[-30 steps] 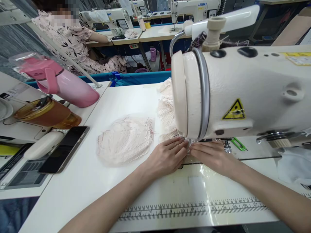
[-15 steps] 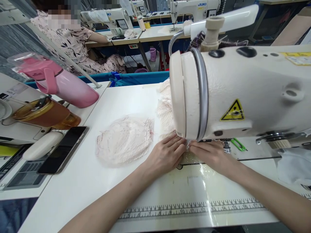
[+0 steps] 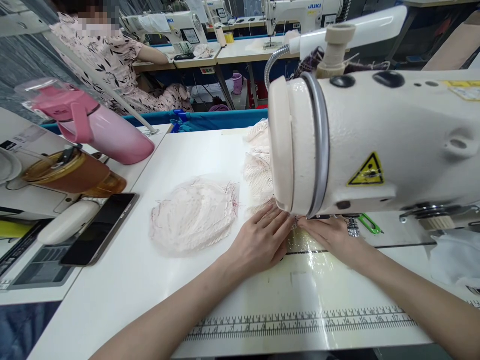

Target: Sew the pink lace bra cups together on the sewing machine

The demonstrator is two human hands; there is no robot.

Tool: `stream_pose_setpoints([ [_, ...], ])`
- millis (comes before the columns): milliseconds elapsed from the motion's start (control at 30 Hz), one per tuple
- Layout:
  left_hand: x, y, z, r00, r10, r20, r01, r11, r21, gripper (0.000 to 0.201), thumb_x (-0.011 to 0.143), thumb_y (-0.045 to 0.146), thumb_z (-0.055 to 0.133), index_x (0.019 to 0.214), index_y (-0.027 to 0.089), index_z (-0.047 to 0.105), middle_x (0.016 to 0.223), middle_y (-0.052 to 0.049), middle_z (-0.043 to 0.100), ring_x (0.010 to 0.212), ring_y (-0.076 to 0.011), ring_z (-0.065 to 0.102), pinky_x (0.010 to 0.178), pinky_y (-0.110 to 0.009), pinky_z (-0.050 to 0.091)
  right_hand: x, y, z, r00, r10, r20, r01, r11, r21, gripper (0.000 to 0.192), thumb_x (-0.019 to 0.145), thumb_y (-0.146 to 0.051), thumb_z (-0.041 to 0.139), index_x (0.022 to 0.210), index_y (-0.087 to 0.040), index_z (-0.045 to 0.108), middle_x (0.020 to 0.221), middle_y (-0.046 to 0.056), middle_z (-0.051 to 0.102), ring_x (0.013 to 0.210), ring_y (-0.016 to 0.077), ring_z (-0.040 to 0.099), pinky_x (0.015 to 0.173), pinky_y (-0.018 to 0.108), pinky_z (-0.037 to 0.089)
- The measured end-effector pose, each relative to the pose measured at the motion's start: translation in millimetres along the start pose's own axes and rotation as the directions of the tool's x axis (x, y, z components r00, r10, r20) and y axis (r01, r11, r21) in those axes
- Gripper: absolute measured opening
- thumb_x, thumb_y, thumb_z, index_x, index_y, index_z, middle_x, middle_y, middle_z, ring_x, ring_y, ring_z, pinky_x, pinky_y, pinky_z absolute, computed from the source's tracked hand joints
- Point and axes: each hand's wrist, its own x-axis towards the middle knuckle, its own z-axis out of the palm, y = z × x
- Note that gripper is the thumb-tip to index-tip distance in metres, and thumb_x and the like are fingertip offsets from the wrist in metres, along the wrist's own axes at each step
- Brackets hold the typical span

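A sewing workshop with rows of white work tables point(image 3: 240, 50), each carrying a cream sewing machine point(image 3: 300, 12). A blue partition point(image 3: 221, 119) divides the stations under even, bright light.

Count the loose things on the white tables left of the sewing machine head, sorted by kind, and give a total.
Drink containers: 2, a pink plastic flask and an amber lidded tumbler
Dark flat phones: 1
Pale pink lace pieces: 1
Total: 4

Two hands point(image 3: 262, 237), two lace piles point(image 3: 193, 215), two bottles point(image 3: 93, 127), one phone point(image 3: 99, 230), one sewing machine point(image 3: 375, 145).
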Motion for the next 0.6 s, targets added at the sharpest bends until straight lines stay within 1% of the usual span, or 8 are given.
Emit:
stream_pose_setpoints([
  [67, -1, 1, 0.5, 1.0, 0.006, -0.007, -0.006, 1.0, 0.019, 0.032, 0.09, 0.021, 0.044, 0.116, 0.011, 0.062, 0.118, -0.011, 0.067, 0.119, -0.0264, 0.058, 0.104, -0.045, 0.044, 0, 5, 1, 0.999, -0.028, 0.035, 0.031, 0.997, -0.073, 0.035, 0.097, -0.025, 0.036, 0.111, -0.03, 0.067, 0.093, -0.002, 0.071, 0.083, 0.013, 0.065, 0.069, 0.027, 0.054],
  [167, -1, 1, 1.5, 1.0, 0.014, -0.016, -0.013, 0.999, 0.046, 0.033, 0.092, 0.023, 0.044, 0.116, 0.011, 0.063, 0.117, -0.011, 0.067, 0.117, -0.0264, 0.06, 0.104, -0.046, 0.044, -5, 18, 2, 0.996, -0.052, 0.07, 0.063, 0.982, -0.179, 0.041, 0.095, -0.019, 0.033, 0.121, -0.033, 0.062, 0.11, -0.002, 0.07, 0.092, 0.0149, 0.066, 0.07, 0.028, 0.053],
  [233, -2, 1, 2.2, 1.0, 0.015, -0.016, -0.014, 0.998, 0.06, 0.033, 0.092, 0.024, 0.044, 0.117, 0.012, 0.063, 0.116, -0.011, 0.068, 0.116, -0.0264, 0.06, 0.104, -0.046, 0.044, -9, 24, 3, 0.996, -0.053, 0.078, 0.068, 0.976, -0.206, 0.047, 0.095, -0.016, 0.028, 0.124, -0.035, 0.06, 0.119, -0.003, 0.067, 0.095, 0.0166, 0.066, 0.068, 0.029, 0.053],
  [300, -2, 1, 2.8, 1.0, 0.017, -0.023, -0.015, 0.997, 0.069, 0.034, 0.092, 0.024, 0.044, 0.116, 0.012, 0.063, 0.115, -0.011, 0.068, 0.116, -0.0269, 0.06, 0.103, -0.047, 0.044, -11, 26, 3, 0.995, -0.036, 0.091, 0.054, 0.979, -0.199, 0.048, 0.096, -0.017, 0.025, 0.124, -0.035, 0.06, 0.121, -0.003, 0.066, 0.095, 0.0172, 0.067, 0.063, 0.029, 0.053],
  [367, -2, 1, 3.3, 0.999, 0.014, -0.034, -0.012, 0.997, 0.077, 0.034, 0.091, 0.025, 0.044, 0.115, 0.012, 0.064, 0.114, -0.011, 0.068, 0.117, -0.027, 0.059, 0.103, -0.047, 0.044, -11, 25, 3, 0.994, 0.004, 0.113, 0.014, 0.987, -0.16, 0.046, 0.098, -0.021, 0.026, 0.126, -0.034, 0.059, 0.119, -0.003, 0.067, 0.091, 0.0164, 0.068, 0.059, 0.027, 0.053],
  [433, -1, 1, 3.9, 0.999, 0.008, -0.043, -0.005, 0.997, 0.082, 0.033, 0.091, 0.024, 0.044, 0.114, 0.012, 0.064, 0.114, -0.011, 0.069, 0.117, -0.027, 0.059, 0.102, -0.047, 0.045, -10, 24, 2, 0.99, 0.049, 0.13, -0.033, 0.992, -0.124, 0.043, 0.099, -0.023, 0.027, 0.127, -0.034, 0.058, 0.119, -0.003, 0.067, 0.09, 0.0158, 0.068, 0.058, 0.026, 0.054],
  [500, -1, 1, 4.5, 0.999, 0.003, -0.044, 0.001, 0.996, 0.086, 0.033, 0.091, 0.024, 0.043, 0.114, 0.012, 0.065, 0.114, -0.011, 0.068, 0.117, -0.0271, 0.058, 0.102, -0.047, 0.044, -11, 26, 2, 0.991, 0.064, 0.118, -0.05, 0.992, -0.118, 0.048, 0.099, -0.021, 0.022, 0.127, -0.035, 0.058, 0.121, -0.004, 0.066, 0.095, 0.0158, 0.068, 0.06, 0.026, 0.055],
  [600, -1, 1, 5.5, 0.999, 0.001, -0.046, 0.003, 0.996, 0.093, 0.033, 0.09, 0.024, 0.044, 0.114, 0.013, 0.065, 0.114, -0.011, 0.068, 0.118, -0.028, 0.058, 0.103, -0.048, 0.043, -15, 35, 5, 0.995, 0.055, 0.087, -0.043, 0.989, -0.139, 0.056, 0.098, -0.016, 0.014, 0.129, -0.039, 0.055, 0.125, -0.006, 0.064, 0.109, 0.0167, 0.063, 0.061, 0.027, 0.055],
])
